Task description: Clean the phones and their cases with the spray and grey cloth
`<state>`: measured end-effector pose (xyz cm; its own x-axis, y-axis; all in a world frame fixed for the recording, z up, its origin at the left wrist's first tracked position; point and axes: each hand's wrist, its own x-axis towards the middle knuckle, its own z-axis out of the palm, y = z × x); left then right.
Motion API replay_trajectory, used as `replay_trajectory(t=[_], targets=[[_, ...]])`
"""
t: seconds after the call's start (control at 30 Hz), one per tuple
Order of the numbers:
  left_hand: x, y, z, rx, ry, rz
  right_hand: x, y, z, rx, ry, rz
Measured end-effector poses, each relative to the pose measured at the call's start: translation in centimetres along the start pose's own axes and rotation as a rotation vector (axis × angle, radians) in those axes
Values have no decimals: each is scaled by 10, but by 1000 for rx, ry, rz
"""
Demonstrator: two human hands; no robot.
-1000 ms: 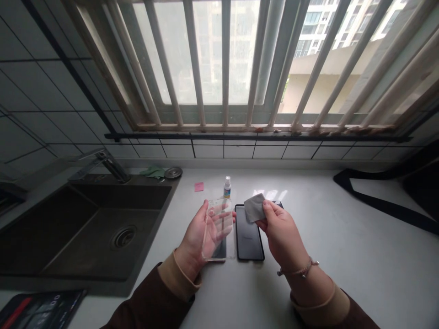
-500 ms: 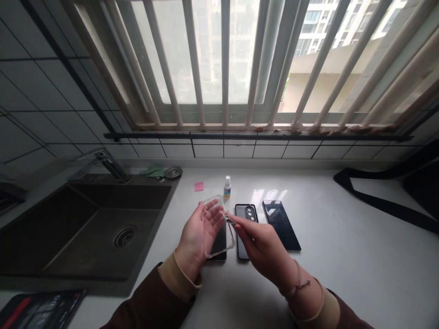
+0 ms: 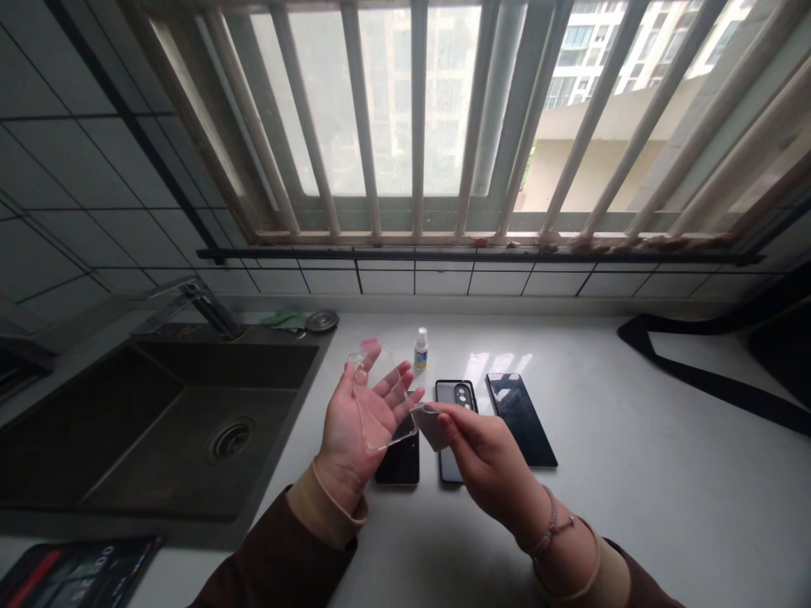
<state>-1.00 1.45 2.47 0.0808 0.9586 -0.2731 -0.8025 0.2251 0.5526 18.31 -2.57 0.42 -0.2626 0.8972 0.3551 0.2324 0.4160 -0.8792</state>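
A clear phone case (image 3: 386, 441) lies tilted across the palm of my left hand (image 3: 351, 414), its edge held by the thumb while the other fingers spread behind it. My right hand (image 3: 491, 447) pinches a small greyish cloth (image 3: 432, 429) between thumb and fingers, close to the case's lower right edge. Whether cloth and case touch, I cannot tell. Below my hands, a dark phone (image 3: 398, 469) is partly covered. Beside it lies a black phone case (image 3: 449, 469) with a camera cutout, and a black phone (image 3: 523, 422) rests further right.
Behind the hands stand a small white bottle (image 3: 421, 350) and a pink sticky note (image 3: 368, 344). On the left is a sink (image 3: 253, 439) with a faucet (image 3: 206, 306), a green cloth (image 3: 285, 320) and a drain strainer (image 3: 322, 321). A black strap (image 3: 665, 371) lies at right.
My left hand has turned its palm more upward and shifted slightly left, bringing the clear case flatter and further left. More of the cloth shows below my right fingers.
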Motion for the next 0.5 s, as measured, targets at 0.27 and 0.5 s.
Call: replay_trajectory(t=[0.27, 0.5], targets=[[-15, -3, 1, 230, -418, -545, 11, 25, -14, 398, 548, 312], [-17, -10, 1, 320, -474, -695, 10, 12, -8, 468, 188, 215]])
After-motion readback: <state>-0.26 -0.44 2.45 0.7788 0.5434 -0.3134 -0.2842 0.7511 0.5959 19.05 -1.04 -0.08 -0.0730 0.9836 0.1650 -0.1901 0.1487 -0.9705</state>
